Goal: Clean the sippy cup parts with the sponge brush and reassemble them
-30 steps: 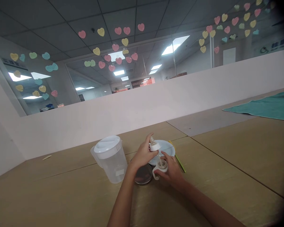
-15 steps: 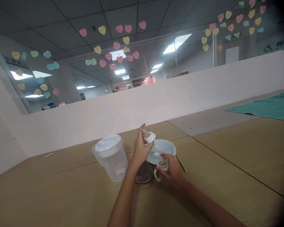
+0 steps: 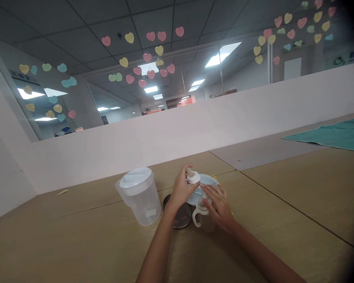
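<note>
My left hand [image 3: 181, 191] is closed around a baby bottle nipple [image 3: 193, 177] with a white collar, held tilted above a light blue plate [image 3: 207, 180]. Beside it my right hand [image 3: 222, 206] has its fingers stretched out toward the collar, over a clear baby bottle [image 3: 207, 225]. The bottle stands uncapped on the table, its white handle to the left. My right hand covers part of the bottle; whether it touches the bottle or the collar I cannot tell.
A clear pitcher [image 3: 146, 204] with a white lid stands left of my hands. Near my left wrist lies a dark round dish [image 3: 183, 218]. A teal cloth [image 3: 339, 133] is spread at the far right. The white wall [image 3: 165, 135] bounds the table's back.
My right hand has let go of the bottle and lifted its fingers toward the nipple collar. My left hand has lowered slightly and moved right with the nipple.
</note>
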The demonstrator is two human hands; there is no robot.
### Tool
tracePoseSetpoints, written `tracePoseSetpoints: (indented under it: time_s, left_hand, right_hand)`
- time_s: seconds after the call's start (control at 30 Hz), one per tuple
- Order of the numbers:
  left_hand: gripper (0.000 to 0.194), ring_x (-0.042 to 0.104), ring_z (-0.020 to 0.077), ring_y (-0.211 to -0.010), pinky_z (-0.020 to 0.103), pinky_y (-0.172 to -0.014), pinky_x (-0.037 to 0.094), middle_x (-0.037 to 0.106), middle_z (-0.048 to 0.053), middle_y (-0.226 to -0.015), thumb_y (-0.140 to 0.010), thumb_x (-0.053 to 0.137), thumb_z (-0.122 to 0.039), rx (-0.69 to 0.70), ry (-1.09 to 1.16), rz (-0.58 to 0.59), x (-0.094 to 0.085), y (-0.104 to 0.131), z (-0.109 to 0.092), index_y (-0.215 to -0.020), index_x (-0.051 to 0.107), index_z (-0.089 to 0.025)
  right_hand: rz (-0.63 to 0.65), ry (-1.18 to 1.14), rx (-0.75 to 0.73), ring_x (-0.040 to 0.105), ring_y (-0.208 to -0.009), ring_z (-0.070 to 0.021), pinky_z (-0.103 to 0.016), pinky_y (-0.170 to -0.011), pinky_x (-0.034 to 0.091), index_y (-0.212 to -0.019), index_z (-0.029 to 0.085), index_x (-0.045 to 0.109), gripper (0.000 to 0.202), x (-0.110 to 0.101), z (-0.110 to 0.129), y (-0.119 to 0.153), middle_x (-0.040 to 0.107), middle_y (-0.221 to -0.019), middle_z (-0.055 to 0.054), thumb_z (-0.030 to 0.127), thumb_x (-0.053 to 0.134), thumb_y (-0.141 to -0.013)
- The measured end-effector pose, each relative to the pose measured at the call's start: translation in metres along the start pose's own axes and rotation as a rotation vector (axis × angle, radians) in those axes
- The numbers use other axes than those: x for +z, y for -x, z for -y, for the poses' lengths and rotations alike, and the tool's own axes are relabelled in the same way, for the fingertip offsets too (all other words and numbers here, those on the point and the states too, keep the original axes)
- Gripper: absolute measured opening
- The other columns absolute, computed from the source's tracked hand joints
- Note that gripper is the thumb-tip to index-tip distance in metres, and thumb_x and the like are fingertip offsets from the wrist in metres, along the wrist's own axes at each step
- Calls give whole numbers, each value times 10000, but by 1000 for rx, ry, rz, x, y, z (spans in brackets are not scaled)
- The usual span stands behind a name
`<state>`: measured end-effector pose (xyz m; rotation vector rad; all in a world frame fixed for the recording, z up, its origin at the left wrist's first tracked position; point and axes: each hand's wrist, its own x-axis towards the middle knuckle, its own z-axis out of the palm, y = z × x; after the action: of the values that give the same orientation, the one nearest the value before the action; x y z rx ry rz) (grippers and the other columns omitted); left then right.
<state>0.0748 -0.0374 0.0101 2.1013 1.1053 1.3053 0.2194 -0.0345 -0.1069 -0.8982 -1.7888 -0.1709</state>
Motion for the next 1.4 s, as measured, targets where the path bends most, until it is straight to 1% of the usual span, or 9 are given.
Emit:
tracePoseSetpoints:
  time_s: [0.27, 0.43, 0.6, 0.77, 0.93, 1.1, 1.2, 1.3, 1.4]
  left_hand:
    - [549, 559, 111, -764, 207, -648, 444, 566, 10, -905, -641, 725, -314, -43, 54, -17, 0, -4, 17, -1098, 436, -220]
    - [550, 549, 102, -729, 203, -625, 433, 559, -5, -884, -646, 714, -362, -62, 41, -46, -2, -5, 23, -1090, 421, -221]
    - [527, 523, 105, -707, 212, -627, 398, 565, -23, -824, -643, 699, -429, -65, -112, -51, -4, -5, 29, -1049, 446, -207]
    - [476, 504, 110, -674, 217, -605, 362, 556, -29, -779, -665, 655, -502, -79, -208, -17, -5, -4, 31, -976, 458, -201]
    - [390, 479, 124, -638, 236, -603, 339, 517, -37, -708, -761, 516, -554, -74, -305, -14, -6, -2, 28, -917, 453, -202]
    - [372, 512, 159, -767, 273, -705, 376, 554, 8, -829, -760, 543, -510, -31, -345, -60, -3, -1, 27, -953, 480, -198]
    - [414, 508, 191, -897, 309, -795, 382, 566, 42, -932, -731, 611, -424, -3, -367, -84, -2, 0, 26, -1056, 488, -199]
    - [466, 504, 203, -970, 331, -848, 383, 579, 60, -990, -710, 650, -319, 11, -336, -42, -2, 0, 26, -1125, 473, -206]
    - [413, 519, 194, -968, 319, -845, 396, 587, 58, -1023, -670, 682, -248, 23, -287, 11, 2, 0, 25, -1046, 516, -201]
  right_hand:
    - [103, -143, 195, 371, -1258, -220, -498, -1056, 200, -1361, 303, 332, 465, 2, -8, 1, 432, -1368, -22, 431, 267, -918]
    - [144, -75, 308, 367, -1260, -243, -549, -1063, 156, -1309, 325, 418, 461, 9, -18, 4, 474, -1333, -1, 484, 264, -905]
    - [199, -16, 388, 381, -1248, -260, -616, -1051, 111, -1233, 338, 504, 449, 12, -26, 4, 520, -1288, 4, 509, 262, -897]
    - [246, 9, 373, 372, -1251, -277, -675, -1019, 59, -1161, 354, 562, 421, 12, -28, 5, 567, -1234, 3, 496, 264, -901]
    - [246, 8, 348, 407, -1212, -302, -724, -974, 44, -1104, 320, 605, 409, 15, -31, 7, 611, -1168, -20, 479, 284, -905]
    - [169, 30, 297, 457, -1159, -286, -723, -966, 85, -1069, 310, 613, 393, 16, -32, 7, 637, -1112, -26, 461, 287, -910]
    - [159, 27, 339, 458, -1163, -287, -723, -953, 108, -1024, 318, 627, 395, 14, -31, 6, 634, -1117, -15, 466, 279, -909]
    - [135, 2, 387, 463, -1168, -286, -693, -971, 134, -999, 295, 644, 412, 11, -29, 2, 630, -1123, -29, 466, 280, -907]
    - [49, -98, 339, 498, -1130, -255, -594, -1017, 212, -1017, 244, 638, 401, 6, -27, -2, 629, -1117, -60, 455, 318, -900]
